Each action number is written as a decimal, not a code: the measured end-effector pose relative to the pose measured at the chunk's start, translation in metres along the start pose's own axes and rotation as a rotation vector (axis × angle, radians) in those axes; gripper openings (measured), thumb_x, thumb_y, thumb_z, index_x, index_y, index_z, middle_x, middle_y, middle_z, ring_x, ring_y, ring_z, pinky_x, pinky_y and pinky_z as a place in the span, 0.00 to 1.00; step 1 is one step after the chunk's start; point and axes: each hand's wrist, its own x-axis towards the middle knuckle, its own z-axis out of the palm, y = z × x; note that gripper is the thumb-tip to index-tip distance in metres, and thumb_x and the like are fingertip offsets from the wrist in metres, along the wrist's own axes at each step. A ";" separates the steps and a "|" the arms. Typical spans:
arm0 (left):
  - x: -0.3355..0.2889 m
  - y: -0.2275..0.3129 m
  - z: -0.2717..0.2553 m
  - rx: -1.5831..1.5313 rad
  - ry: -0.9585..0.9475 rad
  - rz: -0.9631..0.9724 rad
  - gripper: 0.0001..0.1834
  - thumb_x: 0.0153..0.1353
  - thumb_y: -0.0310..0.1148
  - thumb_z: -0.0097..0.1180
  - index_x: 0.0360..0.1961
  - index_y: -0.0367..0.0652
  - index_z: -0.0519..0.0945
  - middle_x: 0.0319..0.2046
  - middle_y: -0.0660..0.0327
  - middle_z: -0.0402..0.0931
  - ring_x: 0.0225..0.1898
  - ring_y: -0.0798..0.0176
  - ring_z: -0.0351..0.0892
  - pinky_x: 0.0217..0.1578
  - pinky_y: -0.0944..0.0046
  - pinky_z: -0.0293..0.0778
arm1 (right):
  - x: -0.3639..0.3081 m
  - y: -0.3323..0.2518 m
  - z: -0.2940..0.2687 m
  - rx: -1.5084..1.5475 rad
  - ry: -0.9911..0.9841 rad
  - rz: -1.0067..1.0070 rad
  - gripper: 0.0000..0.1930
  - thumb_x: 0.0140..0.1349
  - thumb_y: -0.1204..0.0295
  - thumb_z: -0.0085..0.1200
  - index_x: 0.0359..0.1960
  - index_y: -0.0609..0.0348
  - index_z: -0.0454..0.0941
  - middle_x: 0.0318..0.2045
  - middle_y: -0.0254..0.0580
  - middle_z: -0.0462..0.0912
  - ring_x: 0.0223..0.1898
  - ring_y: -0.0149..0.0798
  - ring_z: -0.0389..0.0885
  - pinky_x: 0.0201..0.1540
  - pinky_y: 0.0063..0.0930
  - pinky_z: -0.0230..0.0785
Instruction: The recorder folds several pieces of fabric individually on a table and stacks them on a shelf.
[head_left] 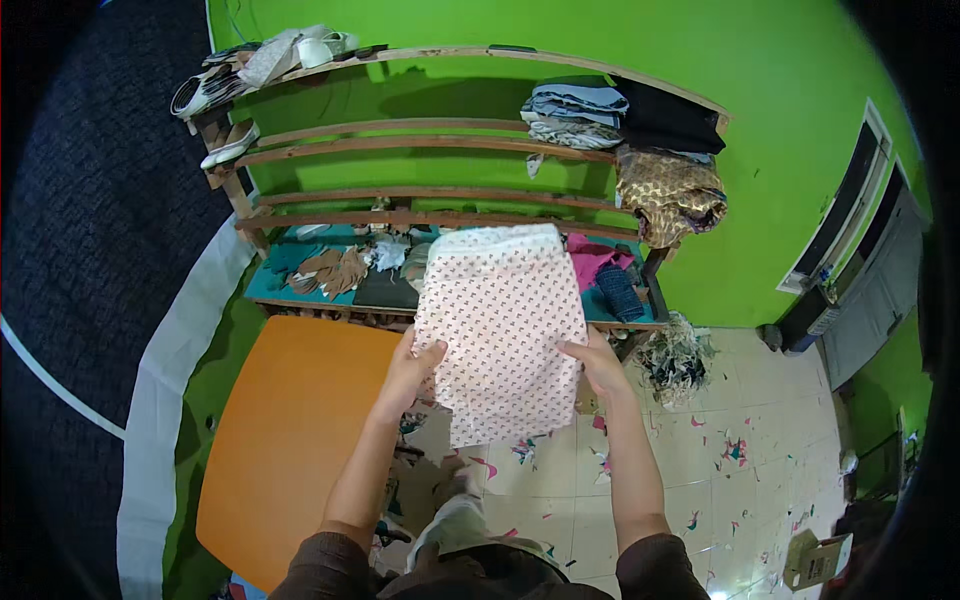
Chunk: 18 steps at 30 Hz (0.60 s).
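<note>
A pale pinkish-white cloth with a small dark repeating print hangs stretched out in front of me. Its upper edge has a plain whitish band, and its lower edge is uneven. My left hand grips the left side, thumb on the front and fingers behind. On the opposite side my right hand pinches the cloth in the same way. Most of the fingers of both hands are hidden behind the fabric. Whether it is a sewn garment or a folded piece, I cannot tell.
Beyond the cloth stands a wooden rack with folded clothes, a shoe and a teal lower shelf of fabric pieces. An orange table is at left. Fabric scraps litter the tiled floor; a scrap heap lies right.
</note>
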 end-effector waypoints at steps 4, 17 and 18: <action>0.038 -0.011 0.008 -0.071 0.015 0.219 0.11 0.59 0.29 0.53 0.43 0.38 0.72 0.26 0.68 0.71 0.24 0.76 0.65 0.27 0.74 0.65 | 0.032 0.021 -0.017 -0.176 -0.004 0.012 0.38 0.49 0.78 0.59 0.62 0.63 0.51 0.55 0.49 0.66 0.55 0.38 0.66 0.58 0.29 0.56; 0.150 0.058 -0.031 0.935 0.195 0.889 0.12 0.49 0.30 0.54 0.36 0.41 0.78 0.52 0.52 0.68 0.64 0.50 0.50 0.61 0.54 0.43 | 0.120 -0.035 0.003 -1.133 0.071 -0.141 0.17 0.49 0.70 0.62 0.42 0.58 0.77 0.51 0.50 0.69 0.47 0.38 0.71 0.47 0.28 0.64; 0.163 0.057 -0.036 0.936 0.199 0.895 0.12 0.49 0.30 0.54 0.36 0.41 0.78 0.52 0.52 0.68 0.64 0.50 0.50 0.61 0.54 0.43 | 0.125 -0.035 0.004 -1.416 0.143 -0.374 0.17 0.49 0.70 0.62 0.41 0.57 0.77 0.47 0.49 0.72 0.46 0.37 0.71 0.46 0.28 0.64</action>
